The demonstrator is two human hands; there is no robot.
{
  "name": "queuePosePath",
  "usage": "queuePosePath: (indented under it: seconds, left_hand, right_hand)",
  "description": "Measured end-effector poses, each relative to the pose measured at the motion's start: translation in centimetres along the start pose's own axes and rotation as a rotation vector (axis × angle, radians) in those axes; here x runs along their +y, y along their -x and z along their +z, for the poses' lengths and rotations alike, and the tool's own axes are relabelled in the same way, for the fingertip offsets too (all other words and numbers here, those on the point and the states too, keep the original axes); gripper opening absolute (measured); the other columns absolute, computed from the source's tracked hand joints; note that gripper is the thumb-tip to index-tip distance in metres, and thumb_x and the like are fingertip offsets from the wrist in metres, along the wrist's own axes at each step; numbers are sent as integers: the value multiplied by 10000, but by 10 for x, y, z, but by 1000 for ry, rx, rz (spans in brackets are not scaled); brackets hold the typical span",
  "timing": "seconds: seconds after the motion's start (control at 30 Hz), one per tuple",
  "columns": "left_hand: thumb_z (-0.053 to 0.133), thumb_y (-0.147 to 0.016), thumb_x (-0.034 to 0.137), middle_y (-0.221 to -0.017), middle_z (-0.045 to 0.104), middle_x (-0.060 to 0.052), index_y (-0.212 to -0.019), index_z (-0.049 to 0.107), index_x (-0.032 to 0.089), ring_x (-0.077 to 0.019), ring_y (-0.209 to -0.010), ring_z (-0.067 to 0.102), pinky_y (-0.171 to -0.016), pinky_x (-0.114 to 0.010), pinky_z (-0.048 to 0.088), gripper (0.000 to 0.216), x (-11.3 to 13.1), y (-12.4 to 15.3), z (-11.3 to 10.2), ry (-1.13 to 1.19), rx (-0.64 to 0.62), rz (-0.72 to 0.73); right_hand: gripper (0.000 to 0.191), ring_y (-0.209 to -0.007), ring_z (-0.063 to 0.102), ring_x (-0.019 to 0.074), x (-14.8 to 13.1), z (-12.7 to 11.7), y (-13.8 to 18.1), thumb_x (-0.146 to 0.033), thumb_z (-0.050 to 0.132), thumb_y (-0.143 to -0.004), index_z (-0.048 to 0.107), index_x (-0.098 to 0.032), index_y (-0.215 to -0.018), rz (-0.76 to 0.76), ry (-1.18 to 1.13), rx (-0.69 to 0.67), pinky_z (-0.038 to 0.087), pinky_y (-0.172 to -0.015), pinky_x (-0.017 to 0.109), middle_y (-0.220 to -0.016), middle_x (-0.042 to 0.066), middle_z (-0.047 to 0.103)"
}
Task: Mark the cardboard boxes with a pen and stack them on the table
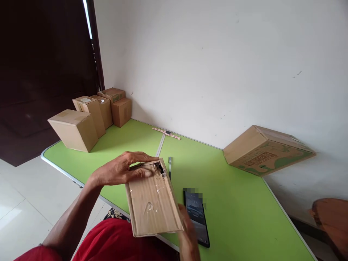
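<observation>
A worn cardboard box (152, 206) is held tilted above the near edge of the table, with strips of clear tape on its face and a torn hole near its far right corner. My left hand (127, 168) grips its far left end, thumb lying on the face and fingers over the far edge. At the near right side, my right hand (187, 232) is against the box, slightly blurred, its fingers mostly hidden behind it. Right of that hand lies a phone (196, 217) with its screen lit. A pen (170, 166) lies just beyond the box, partly covered by it.
Several cardboard boxes (78, 128) stand grouped at the table's far left. A larger printed box (268, 150) sits at the right by the wall. A pink-strapped watch (167, 133) lies along the back edge of the green table (239, 210). A brown stool (331, 221) is at right.
</observation>
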State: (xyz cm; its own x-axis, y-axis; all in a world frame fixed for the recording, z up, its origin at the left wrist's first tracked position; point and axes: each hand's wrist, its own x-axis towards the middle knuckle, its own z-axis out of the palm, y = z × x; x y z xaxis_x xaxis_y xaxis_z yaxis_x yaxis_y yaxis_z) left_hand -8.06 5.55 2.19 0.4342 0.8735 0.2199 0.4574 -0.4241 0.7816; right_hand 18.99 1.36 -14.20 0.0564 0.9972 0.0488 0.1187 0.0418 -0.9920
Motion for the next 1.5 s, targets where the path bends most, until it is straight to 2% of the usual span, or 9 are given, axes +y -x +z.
queuePosePath:
  seconds: [0.1, 0.17, 0.33, 0.43, 0.57, 0.83, 1.03, 1.33, 1.5]
  left_hand:
    - [592, -1110, 368, -1366, 775, -104, -1495, 665, 239, -253, -1174, 748, -990, -361, 571, 412, 16, 2, 13, -131, 78, 10]
    - [566, -1127, 334, -1408, 751, -96, -1446, 693, 226, -232, -1222, 728, -1029, -335, 557, 361, 24, 2, 25, -158, 80, 45]
    - [550, -1129, 292, -1441, 734, -83, -1286, 750, 216, -243, -1343, 659, -1113, -369, 530, 265, 31, -2, 53, -171, 83, 123]
    - [580, -1097, 302, -1361, 760, -131, -1341, 710, 177, -312, -1237, 692, -1047, -501, 541, 303, 39, -3, 63, -291, 214, 36]
    - [710, -989, 427, -1245, 792, -128, -1221, 755, 197, -372, -1156, 690, -1002, -594, 514, 329, 54, -3, 74, -391, 363, -96]
    - [663, -997, 402, -1246, 801, -83, -1214, 743, 261, -337, -1151, 708, -986, -537, 514, 271, 52, 4, 70, -379, 298, -72]
    - [688, -942, 394, -1143, 831, -33, -1093, 768, 293, -314, -1043, 756, -903, -498, 553, 199, 47, 3, 72, -395, 427, -108]
    - [656, -858, 314, -1035, 834, -13, -1018, 800, 293, -249, -884, 794, -726, -359, 614, 216, 56, -9, 78, -416, 458, -104]
    - [690, -891, 319, -1036, 844, -21, -1005, 803, 278, -247, -887, 805, -737, -347, 628, 166, 57, -9, 79, -403, 473, -59]
  right_hand:
    - [460, -1097, 764, 332, -40, -19, -13, -643, 602, -977, 752, -242, -1145, -3, 29, 82, 624, -896, 441, -1301, 118, 772]
    - [522, -1166, 741, 330, -71, -24, -17, -653, 616, -965, 738, -252, -1276, -136, 108, 60, 607, -944, 434, -1380, 120, 741]
    - [332, -920, 774, 246, -111, -1, -19, -457, 595, -1027, 741, -218, -1206, -425, 305, 143, 618, -770, 357, -1132, 106, 814]
    - [259, -854, 761, 222, -110, 15, -15, -392, 582, -1034, 720, -204, -1146, -488, 330, 235, 604, -706, 327, -1040, 91, 800]
    - [227, -943, 735, 219, -108, 23, -6, -314, 544, -1051, 680, -214, -1203, -559, 302, 253, 606, -792, 352, -1093, 86, 756]
    - [409, -1156, 688, 278, -108, 22, 9, -335, 559, -1026, 590, -242, -1423, -558, 257, 155, 613, -934, 442, -1300, 122, 688]
    - [515, -1301, 640, 289, -111, 26, 11, -263, 563, -999, 517, -248, -1512, -527, 185, 74, 570, -1093, 474, -1412, 120, 644]
    - [489, -1253, 660, 320, -110, 27, 11, -286, 513, -1012, 558, -280, -1499, -493, 170, 177, 581, -1035, 505, -1401, 120, 660]
    - [545, -1346, 617, 315, -108, 12, 12, -300, 543, -1021, 497, -276, -1563, -487, 155, 41, 567, -1080, 488, -1477, 127, 613]
